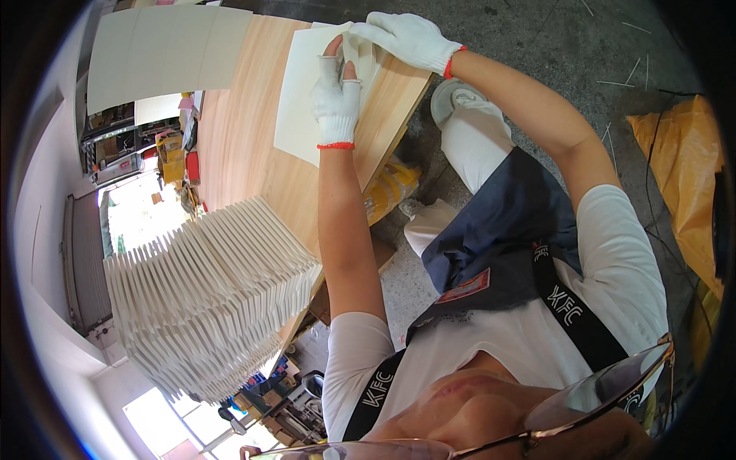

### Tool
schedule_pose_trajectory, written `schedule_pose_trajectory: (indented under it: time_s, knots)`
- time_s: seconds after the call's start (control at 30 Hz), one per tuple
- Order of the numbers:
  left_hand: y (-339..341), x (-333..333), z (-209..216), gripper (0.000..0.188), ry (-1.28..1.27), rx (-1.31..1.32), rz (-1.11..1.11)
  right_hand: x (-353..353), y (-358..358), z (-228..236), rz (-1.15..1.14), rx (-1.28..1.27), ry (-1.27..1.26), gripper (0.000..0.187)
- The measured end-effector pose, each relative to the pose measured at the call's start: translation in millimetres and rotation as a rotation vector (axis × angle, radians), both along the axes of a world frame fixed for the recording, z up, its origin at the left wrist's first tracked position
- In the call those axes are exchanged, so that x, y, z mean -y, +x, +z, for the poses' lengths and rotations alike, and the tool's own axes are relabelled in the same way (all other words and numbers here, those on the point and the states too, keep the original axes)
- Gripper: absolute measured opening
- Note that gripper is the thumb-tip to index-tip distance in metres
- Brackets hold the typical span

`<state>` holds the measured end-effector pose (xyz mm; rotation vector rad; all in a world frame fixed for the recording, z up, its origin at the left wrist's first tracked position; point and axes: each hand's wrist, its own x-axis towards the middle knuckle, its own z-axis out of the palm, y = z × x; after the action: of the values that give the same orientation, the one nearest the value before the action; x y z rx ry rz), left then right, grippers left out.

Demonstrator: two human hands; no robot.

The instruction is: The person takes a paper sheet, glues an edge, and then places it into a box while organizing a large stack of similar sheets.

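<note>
A white sheet of card or paper (295, 115) lies on the wooden table near its right-hand edge, with a narrow folded-up part at its far end. My left hand (337, 100), in a white knitted glove with bare thumb and forefinger tips, rests on the sheet with those two fingers stretched out and apart. At the folded part, my right hand (410, 42), also gloved in white with a red cuff, has its fingers closed against the raised edge. The glove partly hides how it grips there.
Large pale sheets (169, 50) lie at the table's far left. A tall stack of white folded pieces (207, 299) stands on the wooden table (245, 138) nearer me. Below the right edge sits a yellow taped bundle (392, 188). Orange-yellow sheeting (682, 169) and a cable are at right.
</note>
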<state>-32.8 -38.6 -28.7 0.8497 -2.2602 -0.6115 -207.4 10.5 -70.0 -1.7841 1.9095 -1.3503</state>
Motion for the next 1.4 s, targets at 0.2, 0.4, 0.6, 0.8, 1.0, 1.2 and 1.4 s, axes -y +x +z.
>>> schedule_pose_trajectory:
  time_s: [0.2, 0.4, 0.6, 0.8, 1.0, 1.2, 1.4]
  knots:
    - [5, 3, 5, 0.029, -0.040, 0.236, -0.018, 1, -5, 4, -0.041, 0.094, 0.157, 0.043]
    - [0, 2, 0, 0.033, -0.088, 0.269, -0.024, 15, -12, -1, 0.058, 0.137, 0.047, 0.049]
    - [4, 4, 2, 0.042, -0.046, 0.249, -0.042, -6, -30, 9, -0.059, -0.199, 0.279, 0.046]
    - [3, 2, 1, 0.037, -0.037, 0.230, 0.000, -3, -30, 4, -0.096, -0.196, 0.210, 0.044]
    - [-2, -3, 9, 0.029, 0.087, 0.219, 0.083, 4, -21, 9, 0.022, -0.525, -0.080, 0.029]
    - [5, 6, -2, 0.024, 0.051, 0.163, 0.052, 13, -5, 7, 0.090, 0.089, 0.076, 0.039]
    - [4, 7, -5, 0.026, 0.058, 0.101, -0.022, 17, -2, -10, 0.046, 0.156, 0.037, 0.041]
